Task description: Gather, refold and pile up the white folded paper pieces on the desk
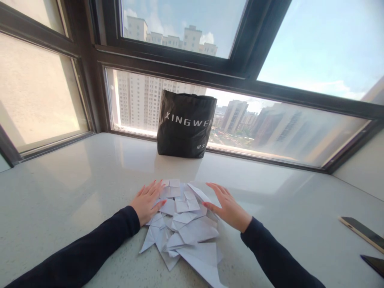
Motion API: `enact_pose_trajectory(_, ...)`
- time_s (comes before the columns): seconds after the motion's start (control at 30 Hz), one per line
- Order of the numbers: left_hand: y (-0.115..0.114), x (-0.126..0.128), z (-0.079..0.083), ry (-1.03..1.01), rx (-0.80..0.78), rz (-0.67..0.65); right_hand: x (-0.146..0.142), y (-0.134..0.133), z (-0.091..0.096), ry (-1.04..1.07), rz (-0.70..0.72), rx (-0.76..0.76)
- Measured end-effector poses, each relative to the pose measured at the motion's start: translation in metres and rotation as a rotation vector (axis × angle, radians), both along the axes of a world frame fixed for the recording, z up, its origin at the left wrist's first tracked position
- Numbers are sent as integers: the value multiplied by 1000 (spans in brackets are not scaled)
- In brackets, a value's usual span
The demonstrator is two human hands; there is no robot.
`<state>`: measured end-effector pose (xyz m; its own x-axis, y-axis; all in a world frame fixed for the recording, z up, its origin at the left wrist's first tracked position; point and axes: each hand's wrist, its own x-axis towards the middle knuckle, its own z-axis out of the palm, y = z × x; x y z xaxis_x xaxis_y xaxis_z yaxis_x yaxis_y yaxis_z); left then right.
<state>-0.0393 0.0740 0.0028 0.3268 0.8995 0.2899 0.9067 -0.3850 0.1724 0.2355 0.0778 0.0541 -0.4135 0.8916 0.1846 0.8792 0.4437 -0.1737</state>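
Note:
A loose pile of folded white papers (195, 230) lies on the pale speckled counter, several pieces overlapping at odd angles. My left hand (147, 202) rests along the pile's left side, fingers stretched out, its fingertips over the edges of the upper papers. On the opposite side, my right hand (228, 206) is held with thumb and fingers apart, the thumb close to a folded paper that leans up at the pile's right edge. Whether that thumb touches the paper I cannot tell. Neither hand grips anything.
Behind the pile, a black bag (186, 126) with white lettering stands upright against the window. A phone (363, 233) lies at the right, with a dark flat object (373, 264) partly cut off near it. Dark window frames (180, 64) bound the counter (75, 192) at the back.

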Motion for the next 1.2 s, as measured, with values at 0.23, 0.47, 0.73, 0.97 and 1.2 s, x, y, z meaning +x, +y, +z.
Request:
enact_pose_trajectory(0.23, -1, 0, -8, 64, -35, -22, -5, 12, -47, -5, -29, -20)
enact_pose_trajectory(0.47, -2, 0, -3, 69, -63, -23, -3, 12, -45, 20, -23, -22)
enact_pose_trajectory(0.73, -2, 0, -5, 82, -47, -12, -3, 13, -47, 123, -20, 9)
enact_pose_trajectory(0.97, 4, -5, 1, -141, -7, 36, 3, 16, -29, 311, -80, 116)
enact_pose_trajectory(1.2, -15, 18, 41, -971, -302, -231, -25, -11, -3, 474, -19, 79)
